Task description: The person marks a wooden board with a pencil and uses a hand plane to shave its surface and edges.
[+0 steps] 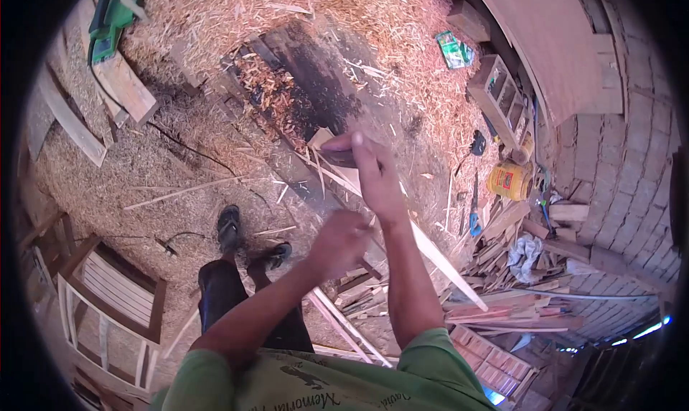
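My right hand (369, 167) is raised over the dark workboard (316, 67), fingers bent and thumb on top, closed round a pale wooden strip (445, 264). The strip passes behind my right wrist and slants down to the right. Lower and to the left, my left hand (340, 246) is curled and slightly blurred, close beside my right forearm. Its fingers are partly hidden, and I cannot tell what is in them. Brown wood shavings (269, 88) lie heaped along the workboard's left side, just beyond my right fingertips.
Wood chips cover the floor. A green power tool (111, 20) rests on timber at upper left. A slatted wooden frame (115, 289) stands at lower left. To the right are a yellow container (509, 181), a blue-handled saw (474, 221) and piled offcuts. A black cable (190, 150) crosses the floor.
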Motion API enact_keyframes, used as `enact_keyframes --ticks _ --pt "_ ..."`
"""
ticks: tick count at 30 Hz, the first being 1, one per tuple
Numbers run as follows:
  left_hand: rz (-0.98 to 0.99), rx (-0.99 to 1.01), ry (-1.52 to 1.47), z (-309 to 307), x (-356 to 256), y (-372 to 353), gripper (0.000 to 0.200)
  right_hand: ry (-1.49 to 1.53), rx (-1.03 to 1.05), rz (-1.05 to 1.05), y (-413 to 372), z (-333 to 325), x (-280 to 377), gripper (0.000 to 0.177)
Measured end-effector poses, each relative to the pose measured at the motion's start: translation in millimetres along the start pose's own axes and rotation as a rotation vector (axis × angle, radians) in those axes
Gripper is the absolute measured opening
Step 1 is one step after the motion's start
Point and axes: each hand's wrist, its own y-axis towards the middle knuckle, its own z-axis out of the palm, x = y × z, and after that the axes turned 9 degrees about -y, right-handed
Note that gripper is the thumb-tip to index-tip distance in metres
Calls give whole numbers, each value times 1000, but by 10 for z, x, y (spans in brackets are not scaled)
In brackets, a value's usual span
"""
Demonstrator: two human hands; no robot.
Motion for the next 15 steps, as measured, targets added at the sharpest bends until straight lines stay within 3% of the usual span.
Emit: enact_keyframes --ticks 3,7,9,10,13,15 --pt "268 364 401 474 15 561 31 -352 165 47 -31 -242 294 36" --pt "421 403 945 1276 1114 535 42 -761 333 -63 116 -380 377 26" --pt "453 389 1103 1552 1536 446 47 -818 345 -57 169 -310 440 28" --pt "436 395 1064 1593 1605 454 49 -851 344 -60 196 -273 476 28" --pt "213 449 521 1624 1724 519 56 -782 280 -210 68 -223 279 29" --pt "100 372 137 1604 1700 464 60 -721 196 -292 -39 -206 104 29"
